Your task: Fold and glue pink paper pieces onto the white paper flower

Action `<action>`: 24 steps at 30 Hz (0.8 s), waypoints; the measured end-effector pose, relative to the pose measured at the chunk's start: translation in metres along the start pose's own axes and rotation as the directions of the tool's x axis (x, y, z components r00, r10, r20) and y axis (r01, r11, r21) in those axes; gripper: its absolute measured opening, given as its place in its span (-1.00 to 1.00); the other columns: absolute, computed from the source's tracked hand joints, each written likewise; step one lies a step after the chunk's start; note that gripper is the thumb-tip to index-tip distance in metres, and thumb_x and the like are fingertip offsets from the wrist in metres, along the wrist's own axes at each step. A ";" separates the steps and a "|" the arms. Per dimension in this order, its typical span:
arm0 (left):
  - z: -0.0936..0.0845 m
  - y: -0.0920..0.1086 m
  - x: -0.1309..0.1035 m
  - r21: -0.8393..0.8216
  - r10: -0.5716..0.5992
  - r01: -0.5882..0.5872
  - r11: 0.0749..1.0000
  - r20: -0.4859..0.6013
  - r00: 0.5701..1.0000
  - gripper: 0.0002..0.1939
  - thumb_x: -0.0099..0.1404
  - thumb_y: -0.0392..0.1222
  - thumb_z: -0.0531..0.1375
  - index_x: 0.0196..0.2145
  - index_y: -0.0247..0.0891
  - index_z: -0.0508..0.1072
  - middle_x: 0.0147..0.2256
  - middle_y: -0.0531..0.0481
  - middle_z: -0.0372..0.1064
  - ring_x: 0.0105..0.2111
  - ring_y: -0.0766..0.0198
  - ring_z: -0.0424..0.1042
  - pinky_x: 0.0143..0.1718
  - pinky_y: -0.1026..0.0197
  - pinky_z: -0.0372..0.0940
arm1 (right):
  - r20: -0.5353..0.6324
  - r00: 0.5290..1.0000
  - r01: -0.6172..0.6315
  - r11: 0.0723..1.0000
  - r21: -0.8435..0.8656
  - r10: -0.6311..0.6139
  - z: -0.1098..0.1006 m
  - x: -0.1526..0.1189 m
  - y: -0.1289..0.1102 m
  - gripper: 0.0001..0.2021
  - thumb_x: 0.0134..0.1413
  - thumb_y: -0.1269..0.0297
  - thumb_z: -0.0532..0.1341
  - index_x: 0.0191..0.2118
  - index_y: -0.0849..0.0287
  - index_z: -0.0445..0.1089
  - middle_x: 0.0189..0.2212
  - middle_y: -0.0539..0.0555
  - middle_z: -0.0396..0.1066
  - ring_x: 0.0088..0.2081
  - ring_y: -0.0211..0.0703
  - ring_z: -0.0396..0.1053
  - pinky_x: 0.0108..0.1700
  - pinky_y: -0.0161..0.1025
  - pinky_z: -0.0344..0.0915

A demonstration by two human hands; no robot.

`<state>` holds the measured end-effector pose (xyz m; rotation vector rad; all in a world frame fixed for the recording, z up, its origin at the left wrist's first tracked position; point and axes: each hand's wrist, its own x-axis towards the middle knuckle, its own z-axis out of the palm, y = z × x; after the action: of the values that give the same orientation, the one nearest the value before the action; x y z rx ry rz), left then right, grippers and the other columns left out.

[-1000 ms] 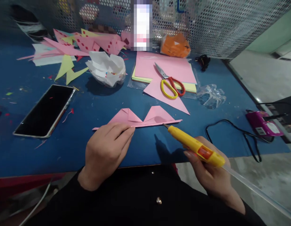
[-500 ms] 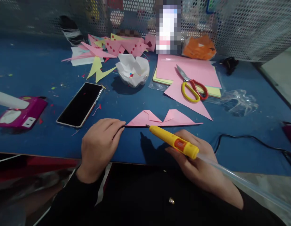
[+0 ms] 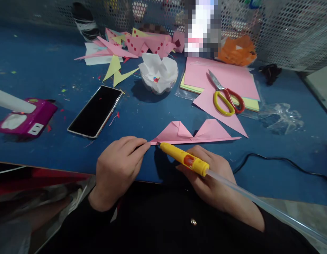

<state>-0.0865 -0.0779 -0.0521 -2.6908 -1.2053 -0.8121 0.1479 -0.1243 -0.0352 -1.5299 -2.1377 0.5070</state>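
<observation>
My left hand pinches the left end of a folded pink paper strip, which has two raised peaks. In my right hand is a yellow glue gun with a long clear glue stick running out of its back. The gun's dark nozzle touches or hovers at the strip's lower edge, close to my left fingertips.
Red-and-yellow scissors lie on stacked coloured paper. Behind the strip stands a white paper-lined bowl. A phone and a purple power socket are at left. A black cable lies at right.
The glue gun's nozzle has moved left along the strip's lower edge, nearer my left fingertips. The strip's lower edge shows a wider pink band. The camera view has shifted slightly.
</observation>
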 end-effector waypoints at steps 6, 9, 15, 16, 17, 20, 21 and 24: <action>0.001 -0.001 -0.004 -0.001 -0.011 0.011 1.000 0.006 1.000 -0.77 0.33 -0.39 0.16 -0.12 -0.32 0.57 -0.18 -0.12 0.59 -0.18 0.03 0.53 -0.19 -0.01 0.45 | 0.005 1.000 0.030 1.000 -0.008 -0.030 0.005 0.003 -0.004 -0.75 0.32 0.12 0.12 -0.30 0.16 0.35 -0.44 0.04 0.41 -0.44 -0.22 0.34 -0.42 -0.25 0.11; 0.002 -0.001 -0.004 -0.015 -0.010 0.010 1.000 0.005 1.000 -0.77 0.31 -0.41 0.17 -0.12 -0.35 0.57 -0.18 -0.14 0.59 -0.18 0.02 0.53 -0.16 -0.03 0.45 | 0.005 1.000 0.026 0.999 -0.032 -0.026 0.008 0.003 -0.005 -0.74 0.32 0.11 0.11 -0.32 0.17 0.33 -0.43 0.04 0.41 -0.46 -0.22 0.32 -0.43 -0.25 0.09; 0.002 -0.001 -0.004 -0.023 -0.008 0.008 1.000 -0.004 1.000 -0.75 0.30 -0.44 0.16 -0.12 -0.36 0.58 -0.18 -0.14 0.59 -0.18 0.02 0.53 -0.17 -0.03 0.46 | -0.001 1.000 0.025 0.998 -0.057 -0.025 0.009 0.002 -0.004 -0.74 0.32 0.12 0.11 -0.35 0.16 0.30 -0.46 0.03 0.38 -0.48 -0.24 0.29 -0.44 -0.26 0.07; 0.002 -0.001 -0.004 -0.022 -0.005 0.005 1.000 -0.008 1.000 -0.74 0.30 -0.44 0.15 -0.12 -0.36 0.58 -0.18 -0.13 0.59 -0.18 0.02 0.53 -0.18 -0.02 0.46 | -0.006 1.000 0.026 0.998 -0.056 -0.026 0.010 0.002 -0.004 -0.74 0.32 0.12 0.10 -0.35 0.16 0.30 -0.46 0.02 0.37 -0.48 -0.24 0.29 -0.44 -0.26 0.07; 0.002 -0.001 -0.004 -0.022 -0.002 0.002 1.000 -0.010 1.000 -0.74 0.30 -0.44 0.15 -0.12 -0.36 0.58 -0.18 -0.13 0.59 -0.19 0.03 0.53 -0.18 -0.02 0.46 | -0.011 1.000 0.026 0.998 -0.055 -0.027 0.010 0.002 -0.004 -0.74 0.32 0.12 0.10 -0.35 0.16 0.30 -0.46 0.02 0.37 -0.48 -0.24 0.28 -0.44 -0.26 0.07; 0.003 -0.001 -0.004 -0.029 -0.003 0.002 1.000 -0.010 1.000 -0.74 0.30 -0.45 0.14 -0.13 -0.37 0.58 -0.19 -0.14 0.59 -0.19 0.02 0.52 -0.20 -0.02 0.46 | -0.019 0.999 0.027 0.998 -0.059 -0.028 0.010 0.000 -0.004 -0.74 0.32 0.13 0.11 -0.36 0.16 0.29 -0.46 0.02 0.37 -0.49 -0.25 0.28 -0.45 -0.26 0.06; 0.003 -0.002 -0.004 -0.032 -0.004 0.004 0.999 -0.010 1.000 -0.74 0.30 -0.45 0.14 -0.13 -0.37 0.58 -0.19 -0.14 0.59 -0.19 0.02 0.52 -0.20 -0.02 0.46 | -0.020 0.999 0.027 0.998 -0.064 -0.028 0.010 0.000 -0.004 -0.75 0.31 0.13 0.11 -0.36 0.16 0.29 -0.46 0.02 0.36 -0.49 -0.25 0.27 -0.45 -0.26 0.06; 0.004 -0.002 -0.004 -0.036 -0.007 0.006 0.999 -0.012 1.000 -0.73 0.29 -0.47 0.14 -0.13 -0.37 0.58 -0.19 -0.12 0.59 -0.19 0.01 0.52 -0.20 -0.03 0.46 | -0.022 1.000 0.021 0.997 -0.072 -0.023 0.010 -0.001 -0.004 -0.75 0.31 0.13 0.11 -0.36 0.16 0.29 -0.47 0.02 0.37 -0.48 -0.24 0.28 -0.45 -0.25 0.07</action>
<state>-0.0886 -0.0784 -0.0574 -2.7073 -1.2089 -0.8573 0.1392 -0.1268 -0.0417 -1.5414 -2.1749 0.4073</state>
